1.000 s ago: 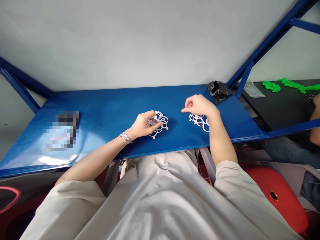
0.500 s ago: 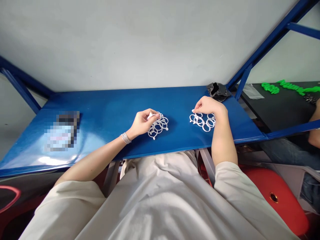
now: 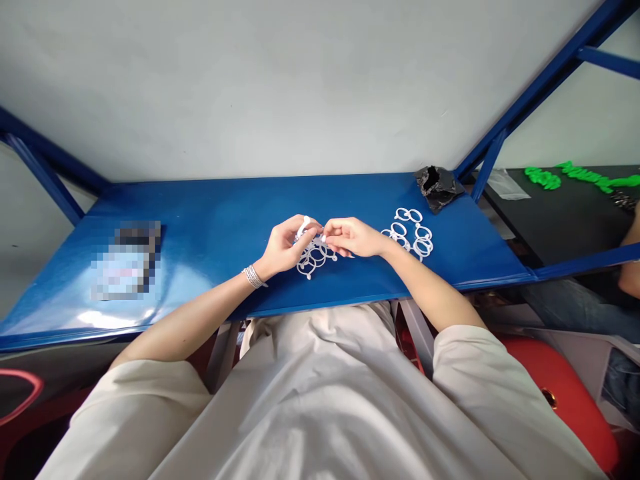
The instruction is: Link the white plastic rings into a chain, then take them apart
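Visibly, a black bag (image 3: 440,190) gaped at two o'clock, contents unclear; white rings (image 3: 316,252) looked knobbed; left hand (image 3: 285,247) and right hand (image 3: 357,238) pinched white pieces (image 3: 305,223).

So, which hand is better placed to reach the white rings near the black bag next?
Probably the right hand: it is nearer those white rings, sitting between them and the left hand, which is at the other ring cluster. Both seem occupied, though.

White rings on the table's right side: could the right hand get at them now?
Probably yes: the right hand is close to the white rings, with nothing seen between, though it seems to be pinching a white piece.
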{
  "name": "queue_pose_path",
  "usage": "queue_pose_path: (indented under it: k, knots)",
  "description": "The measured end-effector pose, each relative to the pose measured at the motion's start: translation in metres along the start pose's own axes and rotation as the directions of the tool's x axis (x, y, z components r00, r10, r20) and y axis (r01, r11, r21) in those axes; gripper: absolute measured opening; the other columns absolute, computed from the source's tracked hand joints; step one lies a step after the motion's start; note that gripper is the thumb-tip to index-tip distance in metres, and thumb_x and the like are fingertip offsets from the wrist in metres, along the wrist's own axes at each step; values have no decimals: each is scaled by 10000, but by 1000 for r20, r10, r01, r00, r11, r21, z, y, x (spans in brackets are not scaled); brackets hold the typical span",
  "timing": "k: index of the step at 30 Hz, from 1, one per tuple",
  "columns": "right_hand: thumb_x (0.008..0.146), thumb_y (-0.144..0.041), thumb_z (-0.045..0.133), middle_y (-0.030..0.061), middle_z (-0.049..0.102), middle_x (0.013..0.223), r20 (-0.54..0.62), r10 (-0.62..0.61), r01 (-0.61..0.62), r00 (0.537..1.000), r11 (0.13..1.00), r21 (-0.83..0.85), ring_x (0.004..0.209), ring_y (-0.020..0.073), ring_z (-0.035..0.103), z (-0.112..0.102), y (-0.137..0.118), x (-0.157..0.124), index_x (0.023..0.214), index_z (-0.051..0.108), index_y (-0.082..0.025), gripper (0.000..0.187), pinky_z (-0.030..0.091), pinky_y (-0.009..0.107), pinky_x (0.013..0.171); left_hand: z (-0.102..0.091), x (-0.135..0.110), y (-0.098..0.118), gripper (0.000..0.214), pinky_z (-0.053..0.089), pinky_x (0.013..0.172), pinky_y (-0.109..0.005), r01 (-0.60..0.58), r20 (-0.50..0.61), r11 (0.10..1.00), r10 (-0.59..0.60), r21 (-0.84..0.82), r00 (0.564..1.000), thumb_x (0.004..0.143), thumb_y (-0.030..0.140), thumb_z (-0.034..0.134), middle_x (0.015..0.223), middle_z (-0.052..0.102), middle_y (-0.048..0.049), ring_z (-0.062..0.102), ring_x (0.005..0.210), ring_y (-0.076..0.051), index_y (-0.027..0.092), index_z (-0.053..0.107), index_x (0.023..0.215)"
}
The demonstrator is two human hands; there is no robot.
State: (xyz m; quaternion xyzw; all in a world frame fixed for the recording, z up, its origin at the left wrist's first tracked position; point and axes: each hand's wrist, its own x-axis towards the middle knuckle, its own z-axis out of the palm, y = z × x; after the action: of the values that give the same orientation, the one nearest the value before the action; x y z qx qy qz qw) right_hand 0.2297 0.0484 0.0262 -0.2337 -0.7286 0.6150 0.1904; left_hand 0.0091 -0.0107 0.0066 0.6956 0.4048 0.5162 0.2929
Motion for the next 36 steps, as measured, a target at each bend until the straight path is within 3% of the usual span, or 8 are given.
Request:
queue_pose_path:
  k: [7, 11, 16, 23, 26, 30, 36]
  knots:
    - [980, -548, 722, -80, 528, 615, -78, -50, 52, 996, 998, 25, 462, 77, 508, 7, 5, 1, 944, 580, -173, 403, 413, 203, 452, -1, -3, -3, 297, 483, 687, -292, -70, 96, 994, 63, 81, 993, 996, 453, 701, 867, 712, -57, 614, 736, -147, 173, 735, 905]
    - [967, -560, 739, -53, 587, 722, -12, -37, 38, 999, 995, 95, 501, 87, 579, 8, 4, 2, 946, 574, -176, 419, 475, 221, 477, -1, -3, -1, 325, 498, 687, -294, -67, 180, 998, 64, 12, 982, 998, 478, 694, 937, 713, -86, 636, 785, -163, 170, 747, 910]
    - [939, -508, 790, -24, 623, 825, 105, -42, 20, 994, 979, 204, 561, 95, 622, 11, 0, 0, 959, 584, -164, 401, 522, 244, 516, -2, -1, 3, 425, 453, 657, -299, -35, 276, 995, 59, -90, 959, 1010, 522, 661, 814, 608, -53, 536, 715, -151, 165, 704, 783]
    - [921, -553, 795, -44, 571, 726, 77, -103, 82, 992, 967, 242, 523, 87, 561, 18, 2, 3, 910, 622, -149, 440, 497, 243, 488, -4, 1, 4, 454, 419, 641, -281, 23, 252, 980, 28, -198, 967, 1002, 555, 660, 791, 582, -24, 496, 673, -125, 163, 658, 773]
    - [917, -597, 779, -40, 615, 688, -39, -111, 116, 993, 976, 186, 528, 96, 557, 16, 5, 6, 960, 639, -162, 459, 514, 241, 508, -6, 2, 4, 481, 457, 668, -285, 63, 234, 987, -28, -146, 972, 1009, 591, 631, 806, 634, -37, 559, 696, -138, 167, 666, 786]
    - [934, -580, 759, -17, 662, 685, -189, -117, 126, 975, 991, 38, 527, 96, 566, 8, 5, 6, 962, 657, -165, 428, 493, 225, 521, -4, 0, 3, 570, 496, 716, -306, 127, 164, 991, -119, -38, 979, 1070, 632, 470, 798, 694, -49, 626, 740, -169, 179, 675, 792]
    - [950, -573, 738, -39, 619, 614, -93, -75, 81, 993, 995, 63, 488, 93, 538, 10, 1, 3, 940, 648, -159, 424, 467, 229, 506, 0, -4, -1, 460, 452, 610, -265, 116, 26, 992, -117, 57, 993, 1072, 635, 476, 753, 707, -14, 586, 611, -126, 214, 515, 890]
